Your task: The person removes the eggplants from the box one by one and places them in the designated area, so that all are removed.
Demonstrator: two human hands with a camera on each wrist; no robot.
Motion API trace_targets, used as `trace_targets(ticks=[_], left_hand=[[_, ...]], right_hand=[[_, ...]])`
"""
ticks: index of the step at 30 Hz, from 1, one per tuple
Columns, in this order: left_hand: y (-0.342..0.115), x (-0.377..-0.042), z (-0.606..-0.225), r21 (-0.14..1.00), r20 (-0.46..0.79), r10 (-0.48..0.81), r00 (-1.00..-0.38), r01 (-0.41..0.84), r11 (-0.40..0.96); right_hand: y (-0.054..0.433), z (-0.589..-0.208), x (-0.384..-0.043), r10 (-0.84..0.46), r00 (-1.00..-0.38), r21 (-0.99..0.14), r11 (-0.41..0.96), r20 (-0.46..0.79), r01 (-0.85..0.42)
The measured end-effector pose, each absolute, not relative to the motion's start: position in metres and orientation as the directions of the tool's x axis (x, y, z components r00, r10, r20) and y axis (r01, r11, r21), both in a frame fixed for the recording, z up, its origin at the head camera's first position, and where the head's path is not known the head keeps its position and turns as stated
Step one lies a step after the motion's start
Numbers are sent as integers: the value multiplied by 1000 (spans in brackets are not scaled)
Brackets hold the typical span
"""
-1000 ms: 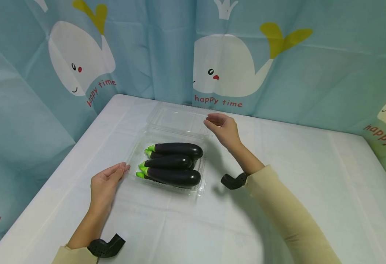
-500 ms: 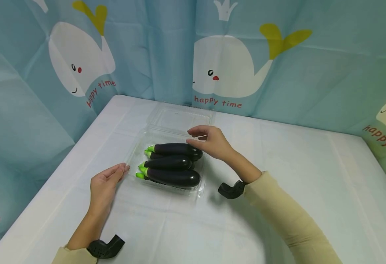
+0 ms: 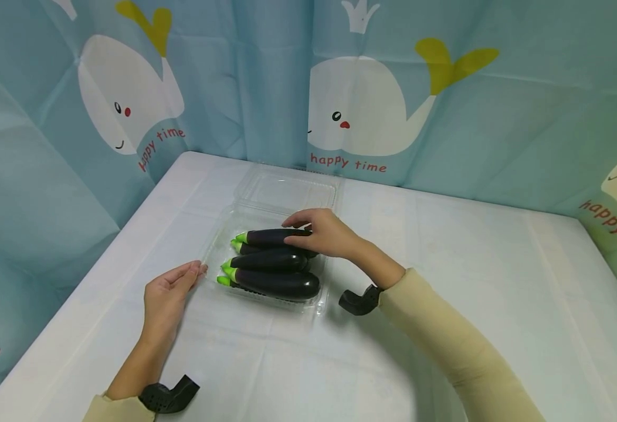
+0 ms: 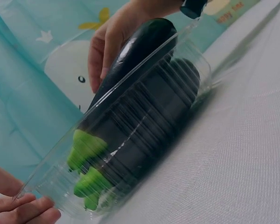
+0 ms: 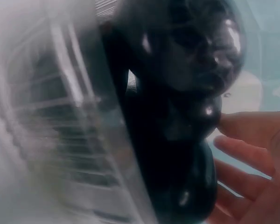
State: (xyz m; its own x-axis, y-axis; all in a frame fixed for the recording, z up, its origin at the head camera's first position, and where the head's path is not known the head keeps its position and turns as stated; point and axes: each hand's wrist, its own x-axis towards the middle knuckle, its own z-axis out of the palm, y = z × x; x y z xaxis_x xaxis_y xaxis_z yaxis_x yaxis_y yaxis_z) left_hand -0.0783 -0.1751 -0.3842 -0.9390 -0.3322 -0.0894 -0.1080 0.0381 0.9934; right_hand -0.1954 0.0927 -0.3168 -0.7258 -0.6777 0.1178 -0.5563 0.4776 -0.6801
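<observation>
Several dark eggplants with green stem ends lie piled in a clear plastic clamshell container (image 3: 214,252). My left hand (image 3: 168,293) pinches the container's left rim between thumb and fingers, also seen in the left wrist view. Over the blunt end of the farthest eggplant (image 3: 268,237) is my right hand (image 3: 329,233), its thumb on the near side and its fingers curled round the far side. That eggplant still lies on the pile. In the right wrist view the fingers (image 5: 245,179) lie close against the eggplants' rounded ends (image 5: 191,186).
The container's lid (image 3: 287,190) is folded back flat toward the curtain. A white cloth (image 3: 477,281) covers the table. Behind it hangs a blue curtain (image 3: 266,82) with whale prints. Each wrist carries a black camera mount (image 3: 360,300).
My right hand has come from above the lid, moving left and toward me, down onto the farthest eggplant. My left hand and the container have stayed in place.
</observation>
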Motion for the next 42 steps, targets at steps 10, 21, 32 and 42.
trace_targets(ticks=[10, 21, 32, 42], left_hand=[[-175, -78, -384, 995, -74, -331, -941, -91, 37], [-175, -79, -386, 997, -71, -327, -942, -74, -4], [-173, -80, -384, 996, -79, -336, -938, -88, 12], [-173, -79, -384, 996, -83, -339, -937, -92, 12]], right_hand=[[85, -314, -203, -723, -690, -607, 531, 40, -591], [89, -305, -204, -710, -702, -625, 524, 56, -580], [102, -296, -197, -600, -791, -727, 490, 119, -481], [114, -290, -190, -506, -850, -787, 462, 146, -410]])
